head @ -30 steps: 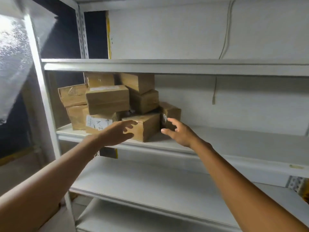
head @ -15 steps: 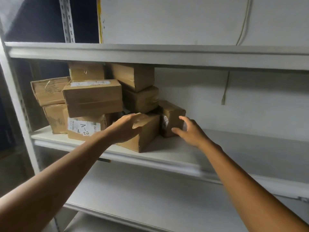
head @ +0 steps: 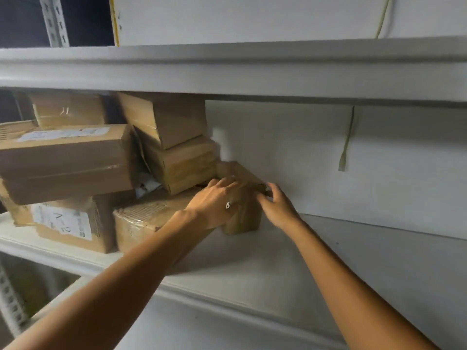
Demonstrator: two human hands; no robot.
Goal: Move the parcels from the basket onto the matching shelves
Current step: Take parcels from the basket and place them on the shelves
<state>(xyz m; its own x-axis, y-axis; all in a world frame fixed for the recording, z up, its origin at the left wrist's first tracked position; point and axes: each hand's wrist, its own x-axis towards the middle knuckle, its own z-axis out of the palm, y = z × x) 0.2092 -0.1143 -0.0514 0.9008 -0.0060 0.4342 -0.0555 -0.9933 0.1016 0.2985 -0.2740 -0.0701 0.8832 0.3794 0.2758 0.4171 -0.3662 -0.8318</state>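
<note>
A small brown parcel stands on the white middle shelf, at the right end of a pile of cardboard parcels. My left hand lies over its top and front, fingers curled round the upper edge. My right hand grips its right top corner. To the left lies a flat parcel, and a parcel labelled A-2 sits at the shelf's front left. Larger parcels are stacked above them. The basket is out of view.
The shelf above hangs low over the pile. A yellowish cable dangles on the white back wall. To the right of my hands the middle shelf is bare. A lower shelf shows beneath my arms.
The camera has moved closer to the shelf. Both hands reached forward and closed onto the small parcel at the right of the pile; my left hand left the flat parcel.
</note>
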